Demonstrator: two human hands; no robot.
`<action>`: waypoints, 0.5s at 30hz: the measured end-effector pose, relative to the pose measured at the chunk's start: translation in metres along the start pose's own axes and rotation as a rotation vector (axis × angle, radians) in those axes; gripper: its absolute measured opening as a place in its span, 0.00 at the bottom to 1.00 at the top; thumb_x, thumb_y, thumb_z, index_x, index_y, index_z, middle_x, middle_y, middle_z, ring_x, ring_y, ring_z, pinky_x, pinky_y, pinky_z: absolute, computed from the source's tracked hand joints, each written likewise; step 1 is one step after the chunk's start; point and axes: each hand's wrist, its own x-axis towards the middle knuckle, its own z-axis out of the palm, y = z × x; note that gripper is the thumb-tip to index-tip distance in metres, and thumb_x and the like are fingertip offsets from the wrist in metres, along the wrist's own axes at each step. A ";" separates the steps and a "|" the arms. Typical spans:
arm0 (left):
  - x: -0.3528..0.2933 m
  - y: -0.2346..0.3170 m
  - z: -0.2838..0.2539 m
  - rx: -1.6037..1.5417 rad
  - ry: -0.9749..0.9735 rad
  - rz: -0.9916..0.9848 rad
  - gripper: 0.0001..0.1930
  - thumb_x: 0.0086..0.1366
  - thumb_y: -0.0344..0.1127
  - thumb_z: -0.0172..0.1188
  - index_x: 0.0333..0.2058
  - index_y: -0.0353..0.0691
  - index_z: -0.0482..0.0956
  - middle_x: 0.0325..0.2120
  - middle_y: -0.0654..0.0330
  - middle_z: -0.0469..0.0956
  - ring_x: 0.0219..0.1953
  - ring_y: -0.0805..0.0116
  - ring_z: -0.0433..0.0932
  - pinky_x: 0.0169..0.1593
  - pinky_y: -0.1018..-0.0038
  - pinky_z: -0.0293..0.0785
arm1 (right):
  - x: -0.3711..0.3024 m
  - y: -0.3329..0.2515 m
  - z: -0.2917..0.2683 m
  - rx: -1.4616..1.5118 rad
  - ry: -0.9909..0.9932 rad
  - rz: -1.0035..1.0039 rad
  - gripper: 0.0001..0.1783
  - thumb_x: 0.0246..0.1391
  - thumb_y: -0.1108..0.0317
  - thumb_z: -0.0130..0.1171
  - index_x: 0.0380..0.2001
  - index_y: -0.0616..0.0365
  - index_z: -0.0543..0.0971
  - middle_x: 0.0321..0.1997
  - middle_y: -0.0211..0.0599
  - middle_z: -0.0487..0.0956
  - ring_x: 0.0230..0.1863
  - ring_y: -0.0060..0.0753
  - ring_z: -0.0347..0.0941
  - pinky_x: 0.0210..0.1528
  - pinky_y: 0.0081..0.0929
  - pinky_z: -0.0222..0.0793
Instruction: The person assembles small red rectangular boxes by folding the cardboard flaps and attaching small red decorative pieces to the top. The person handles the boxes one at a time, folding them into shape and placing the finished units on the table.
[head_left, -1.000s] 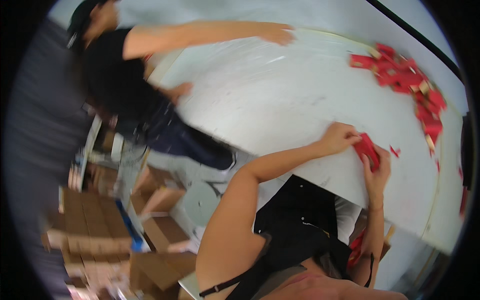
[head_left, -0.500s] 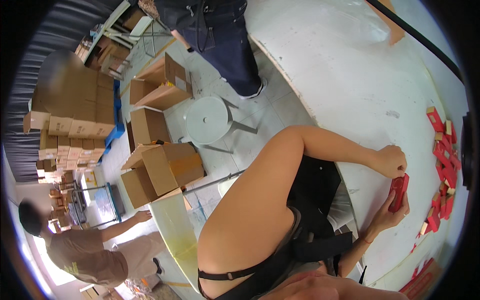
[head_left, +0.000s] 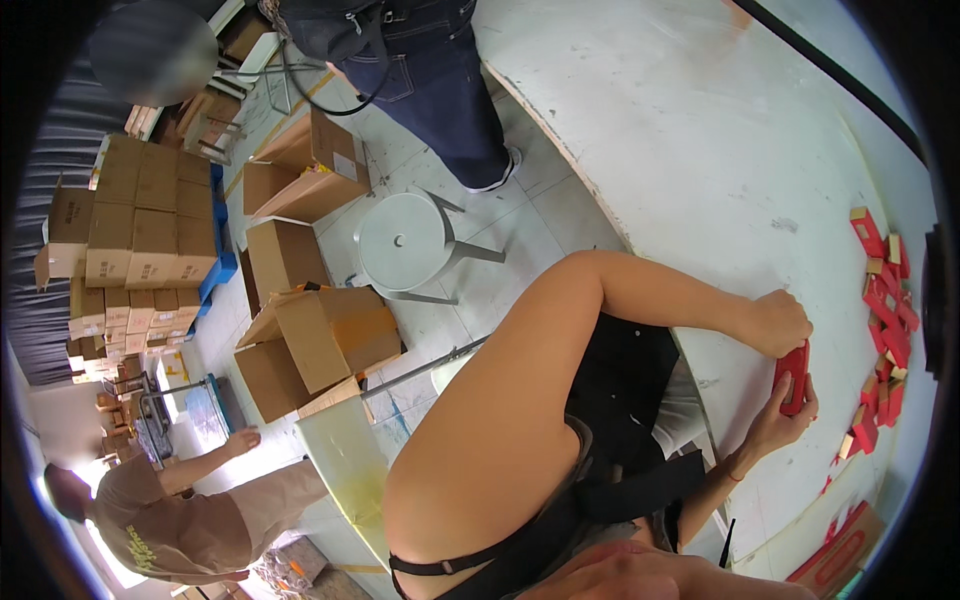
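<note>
Bright, even daylight is flooding the scene — glare is washing out the broad white worktable [head_left: 700, 150]. Fisheye distortion is bending edges toward a black rim; shadows are staying soft and faint.

Left arm extends forward, elbow bent; left hand [head_left: 782, 322] curled, fingers closed in a pinch. Right forearm raised; right hand [head_left: 783, 418] cupped, fingers wrapped upward, just below the left.

Pale tiled floor [head_left: 520, 270] carries a round grey metal stool [head_left: 400, 243], open brown cardboard boxes [head_left: 320, 340] and stacked cartons [head_left: 140, 230]. White curved bench [head_left: 700, 160] at right.
</note>
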 end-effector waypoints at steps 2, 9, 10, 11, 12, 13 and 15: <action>0.000 -0.003 0.007 -0.016 0.022 0.009 0.10 0.60 0.38 0.59 0.27 0.38 0.82 0.26 0.51 0.83 0.32 0.51 0.83 0.37 0.57 0.77 | -0.002 0.002 0.001 0.016 0.013 -0.007 0.20 0.58 0.64 0.66 0.49 0.64 0.78 0.49 0.43 0.79 0.48 0.35 0.76 0.50 0.31 0.76; 0.001 0.000 0.009 -0.063 0.103 -0.028 0.09 0.59 0.39 0.60 0.27 0.39 0.82 0.26 0.53 0.82 0.32 0.51 0.81 0.36 0.58 0.76 | -0.010 0.006 0.007 0.140 0.089 0.030 0.20 0.59 0.65 0.66 0.49 0.68 0.77 0.47 0.44 0.79 0.47 0.33 0.75 0.50 0.29 0.75; 0.000 0.000 0.005 -0.111 0.109 -0.028 0.10 0.58 0.39 0.61 0.27 0.39 0.81 0.25 0.53 0.81 0.32 0.52 0.81 0.35 0.58 0.75 | -0.012 0.007 0.010 0.218 0.100 0.057 0.21 0.59 0.66 0.66 0.50 0.68 0.76 0.48 0.44 0.78 0.47 0.33 0.75 0.50 0.29 0.74; -0.002 0.000 -0.001 -0.160 0.114 -0.029 0.10 0.58 0.40 0.61 0.26 0.39 0.81 0.25 0.54 0.81 0.31 0.52 0.81 0.35 0.57 0.75 | -0.012 0.008 0.010 0.225 0.099 0.068 0.21 0.59 0.66 0.66 0.50 0.68 0.76 0.49 0.44 0.78 0.48 0.33 0.75 0.51 0.29 0.74; -0.004 0.001 -0.006 -0.204 0.116 -0.032 0.10 0.58 0.40 0.62 0.26 0.40 0.81 0.25 0.54 0.81 0.31 0.52 0.80 0.35 0.57 0.75 | -0.013 0.010 0.010 0.226 0.086 0.067 0.20 0.59 0.66 0.66 0.50 0.67 0.76 0.49 0.44 0.78 0.48 0.33 0.75 0.52 0.29 0.73; -0.005 0.002 -0.006 -0.204 0.111 -0.033 0.10 0.58 0.40 0.62 0.26 0.40 0.81 0.25 0.55 0.81 0.31 0.52 0.80 0.35 0.58 0.74 | -0.013 0.012 0.009 0.212 0.084 0.065 0.20 0.59 0.67 0.66 0.50 0.67 0.76 0.50 0.44 0.78 0.49 0.32 0.75 0.52 0.29 0.73; -0.004 0.003 -0.006 -0.197 0.105 -0.042 0.10 0.59 0.40 0.62 0.27 0.40 0.80 0.24 0.56 0.80 0.30 0.53 0.80 0.34 0.58 0.74 | -0.014 0.011 0.008 0.228 0.084 0.092 0.20 0.58 0.67 0.66 0.50 0.66 0.76 0.49 0.43 0.78 0.49 0.32 0.75 0.53 0.29 0.73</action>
